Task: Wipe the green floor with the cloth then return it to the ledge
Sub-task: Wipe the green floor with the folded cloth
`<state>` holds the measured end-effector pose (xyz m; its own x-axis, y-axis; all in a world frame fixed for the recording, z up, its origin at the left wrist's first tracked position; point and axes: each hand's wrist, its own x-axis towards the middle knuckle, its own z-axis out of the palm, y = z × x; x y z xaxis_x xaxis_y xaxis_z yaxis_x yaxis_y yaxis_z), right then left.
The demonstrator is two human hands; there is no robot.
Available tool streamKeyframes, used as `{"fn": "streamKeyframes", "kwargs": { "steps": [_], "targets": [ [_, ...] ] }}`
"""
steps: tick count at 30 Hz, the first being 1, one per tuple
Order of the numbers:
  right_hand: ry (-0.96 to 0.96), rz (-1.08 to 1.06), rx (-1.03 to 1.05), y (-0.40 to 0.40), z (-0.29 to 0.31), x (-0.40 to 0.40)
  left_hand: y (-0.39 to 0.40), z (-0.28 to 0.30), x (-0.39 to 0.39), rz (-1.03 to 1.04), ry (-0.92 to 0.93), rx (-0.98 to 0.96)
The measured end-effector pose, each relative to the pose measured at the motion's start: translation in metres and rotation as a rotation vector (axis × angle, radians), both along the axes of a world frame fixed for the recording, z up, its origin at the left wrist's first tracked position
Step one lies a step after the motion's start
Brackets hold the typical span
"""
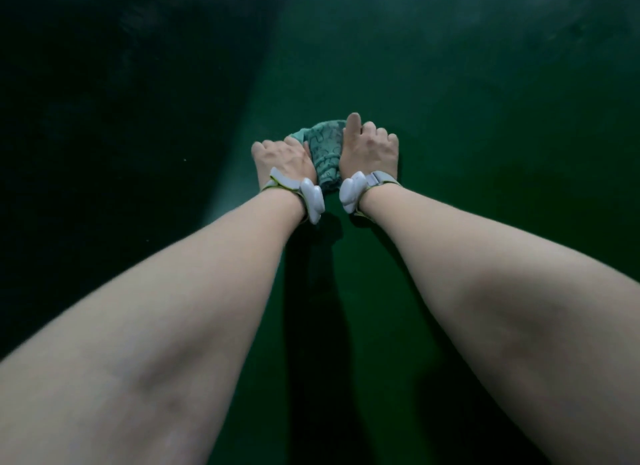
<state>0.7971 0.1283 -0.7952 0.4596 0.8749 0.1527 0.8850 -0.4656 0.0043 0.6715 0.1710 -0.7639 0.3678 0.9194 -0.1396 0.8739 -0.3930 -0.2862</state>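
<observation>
A teal patterned cloth (325,153) is bunched on the dark green floor (467,118), pressed down between both hands. My left hand (282,159) grips its left side with fingers curled under. My right hand (369,146) holds its right side, thumb stretched forward along the cloth. Both arms reach straight out from the bottom of the view. Each wrist carries a white band with a sensor. Most of the cloth is hidden beneath the hands. No ledge is in view.
The green floor fills the whole view. A darker shadowed band (121,118) covers the left side, and faint light reflections (554,0) show at the top right. My arms cast shadows below the hands.
</observation>
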Motion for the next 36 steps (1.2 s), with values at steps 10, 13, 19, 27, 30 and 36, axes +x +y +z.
{"fn": "streamKeyframes", "kwargs": {
  "steps": [10, 13, 19, 27, 30, 36],
  "targets": [
    [0.0, 0.175, 0.076, -0.117, -0.005, -0.063, -0.091, -0.005, -0.088, 0.089, -0.014, -0.069],
    [0.012, 0.234, 0.09, -0.154, -0.004, -0.081, -0.133, -0.005, -0.116, 0.116, -0.021, -0.094],
    [0.089, 0.253, 0.076, -0.213, -0.004, -0.118, -0.189, -0.002, -0.156, 0.087, 0.015, -0.074],
    [0.146, 0.288, 0.027, -0.236, 0.004, -0.126, -0.213, 0.003, -0.167, 0.015, 0.058, -0.076],
    [0.161, 0.291, -0.038, -0.23, 0.007, -0.123, -0.207, 0.004, -0.166, -0.013, 0.071, -0.07],
    [0.279, 0.266, -0.272, -0.216, 0.032, -0.118, -0.204, 0.012, -0.162, 0.054, -0.005, -0.146]
  ]
}}
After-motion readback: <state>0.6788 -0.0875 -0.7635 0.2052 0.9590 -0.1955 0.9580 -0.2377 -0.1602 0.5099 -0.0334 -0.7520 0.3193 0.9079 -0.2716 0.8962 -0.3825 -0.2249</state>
